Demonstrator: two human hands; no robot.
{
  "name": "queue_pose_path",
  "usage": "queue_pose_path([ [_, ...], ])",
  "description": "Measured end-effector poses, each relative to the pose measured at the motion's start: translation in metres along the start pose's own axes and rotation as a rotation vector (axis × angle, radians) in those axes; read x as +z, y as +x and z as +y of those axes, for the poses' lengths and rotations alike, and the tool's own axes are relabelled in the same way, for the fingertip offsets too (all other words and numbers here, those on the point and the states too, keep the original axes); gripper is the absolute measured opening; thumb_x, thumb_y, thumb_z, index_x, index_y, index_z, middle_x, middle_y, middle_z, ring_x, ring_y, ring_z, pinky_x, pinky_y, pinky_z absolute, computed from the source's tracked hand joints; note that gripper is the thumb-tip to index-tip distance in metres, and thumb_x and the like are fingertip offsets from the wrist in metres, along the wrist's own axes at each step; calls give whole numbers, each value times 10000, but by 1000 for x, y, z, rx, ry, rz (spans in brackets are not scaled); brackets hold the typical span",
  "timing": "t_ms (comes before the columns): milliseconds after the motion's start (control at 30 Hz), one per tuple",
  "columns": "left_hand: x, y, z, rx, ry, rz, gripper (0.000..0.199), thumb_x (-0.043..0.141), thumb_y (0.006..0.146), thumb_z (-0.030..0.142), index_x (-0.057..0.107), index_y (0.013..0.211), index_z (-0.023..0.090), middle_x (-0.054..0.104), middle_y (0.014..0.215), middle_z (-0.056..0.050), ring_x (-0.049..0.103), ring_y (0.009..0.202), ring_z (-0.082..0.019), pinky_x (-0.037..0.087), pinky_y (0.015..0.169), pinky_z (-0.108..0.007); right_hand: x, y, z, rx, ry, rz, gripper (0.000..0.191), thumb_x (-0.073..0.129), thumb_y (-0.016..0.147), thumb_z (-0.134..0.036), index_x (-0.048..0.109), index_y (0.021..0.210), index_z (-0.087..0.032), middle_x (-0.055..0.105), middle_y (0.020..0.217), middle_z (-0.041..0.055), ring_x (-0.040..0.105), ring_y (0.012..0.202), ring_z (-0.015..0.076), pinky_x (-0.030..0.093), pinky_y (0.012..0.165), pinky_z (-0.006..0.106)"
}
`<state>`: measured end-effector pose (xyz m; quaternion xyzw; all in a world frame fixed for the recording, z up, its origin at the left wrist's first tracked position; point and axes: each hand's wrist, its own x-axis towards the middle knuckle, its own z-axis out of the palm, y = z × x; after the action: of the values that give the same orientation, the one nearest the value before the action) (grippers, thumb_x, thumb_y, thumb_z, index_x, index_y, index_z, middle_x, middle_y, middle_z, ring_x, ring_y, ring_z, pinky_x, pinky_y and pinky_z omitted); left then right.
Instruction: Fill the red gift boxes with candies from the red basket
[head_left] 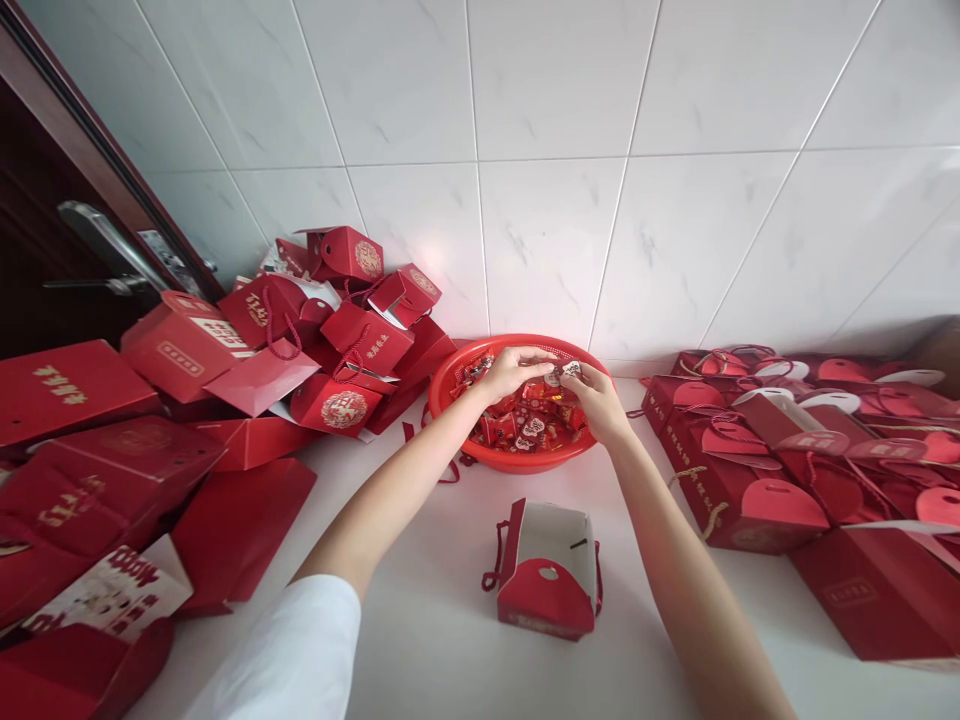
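Note:
A red plastic basket (pixel 525 461) holds many small red-and-white wrapped sweets (pixel 531 430). Over its far side, my left hand (pixel 514 375) has its thumb and fingers closed at a small wrapped sweet (pixel 553 379), partly hidden beneath the fingertips. Close beside it on the right, my right hand (pixel 600 402) pinches a wrapped sweet (pixel 571 369) with a white, dark-lettered label. Nearer to me, between my forearms, a small red gift box (pixel 546 598) stands on the white surface with its top open. Its pale inside shows a short dark mark, and red cord handles hang at both sides.
A loose heap of red gift boxes (pixel 259 440) fills the left, by a dark door with a metal handle (pixel 112 240). Rows of red boxes (pixel 750 480) with cord handles stand at the right. A white tiled wall (pixel 555 230) rises behind the basket.

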<state>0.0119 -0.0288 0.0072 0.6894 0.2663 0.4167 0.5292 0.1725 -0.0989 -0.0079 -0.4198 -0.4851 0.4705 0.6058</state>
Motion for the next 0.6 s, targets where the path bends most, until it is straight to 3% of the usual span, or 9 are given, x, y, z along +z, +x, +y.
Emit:
queue_pose_path([
  [100, 2, 0, 0, 1, 28, 20, 314, 800, 704, 339, 775, 954, 150, 774, 1009, -75, 688, 993, -229, 510, 945, -386, -1, 2, 5, -36, -26, 26, 225, 744, 670, -383, 601, 701, -212, 605, 672, -27, 582, 678, 158, 515, 647, 299],
  [233, 2, 1, 3, -61, 116, 56, 306, 598, 866, 397, 767, 959, 160, 774, 969, -67, 689, 985, -225, 519, 916, -366, -1, 6, 10, -87, -6, 160, 196, 721, 659, -356, 590, 683, -213, 597, 649, -34, 570, 672, 150, 478, 624, 268],
  [333, 5, -1, 4, -222, 372, -164, 389, 433, 933, 378, 758, 898, 167, 762, 856, -56, 701, 887, -215, 535, 842, -346, -1, 8, 8, -87, 82, 276, 184, 702, 634, -349, 582, 683, -218, 608, 670, -36, 573, 673, 140, 480, 617, 255],
  [433, 13, -8, 2, -308, 648, -413, 212, 640, 800, 354, 741, 777, 169, 740, 786, -51, 695, 821, -240, 524, 806, -339, 1, 7, 3, -65, 187, 324, 178, 693, 597, -338, 593, 679, -216, 640, 705, -26, 593, 688, 143, 504, 616, 257],
  [500, 21, -13, 0, -298, 880, -538, 214, 755, 688, 330, 743, 822, 164, 742, 888, -82, 688, 846, -277, 515, 791, -354, 2, 5, 0, -55, 235, 334, 179, 694, 576, -332, 600, 674, -215, 649, 712, -21, 605, 697, 151, 514, 603, 259],
  [600, 33, -18, -2, -256, 1292, -648, 435, 772, 682, 334, 718, 1088, 187, 665, 1212, -153, 653, 1040, -335, 510, 825, -374, 3, 3, -2, -46, 261, 335, 189, 708, 560, -331, 611, 673, -214, 643, 712, -21, 612, 701, 154, 521, 599, 262],
])
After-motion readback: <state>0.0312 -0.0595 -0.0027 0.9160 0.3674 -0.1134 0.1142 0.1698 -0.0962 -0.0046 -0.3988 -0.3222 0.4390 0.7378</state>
